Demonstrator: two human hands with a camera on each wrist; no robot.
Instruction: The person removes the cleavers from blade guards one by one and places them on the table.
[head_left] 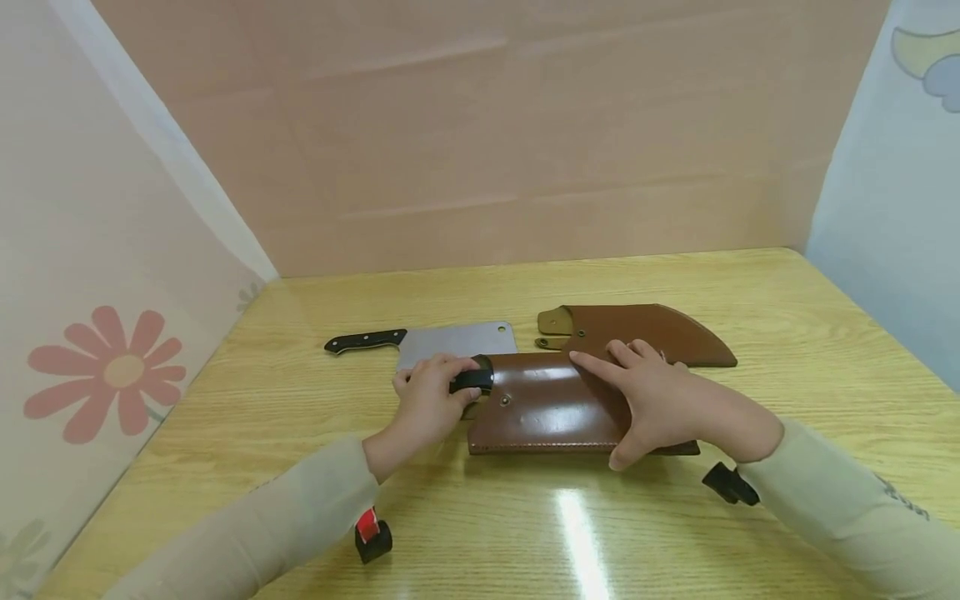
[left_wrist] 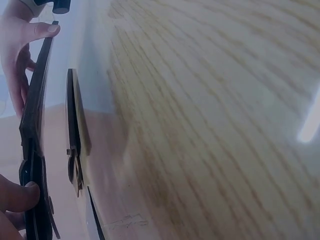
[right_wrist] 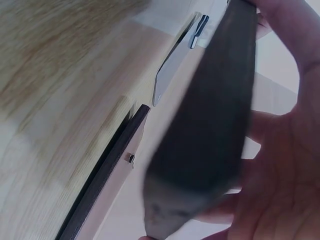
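My left hand [head_left: 429, 398] grips a black knife handle [head_left: 472, 381] that sticks out of the left end of a brown rectangular leather sheath [head_left: 543, 407] lying on the wooden table [head_left: 300, 467]. My right hand [head_left: 663, 402] holds the same sheath, fingers spread on top and thumb curled at its near edge. The right wrist view shows that sheath [right_wrist: 210, 120] dark and close, held against my fingers. In the left wrist view its edge [left_wrist: 34, 125] runs between my left thumb [left_wrist: 17, 196] and my right fingertips [left_wrist: 30, 31].
A bare cleaver [head_left: 450, 342] with a black handle [head_left: 365, 340] lies just beyond my left hand. A second, curved brown sheath [head_left: 652, 332] lies beyond my right hand. Panels wall in the table's back, left and right.
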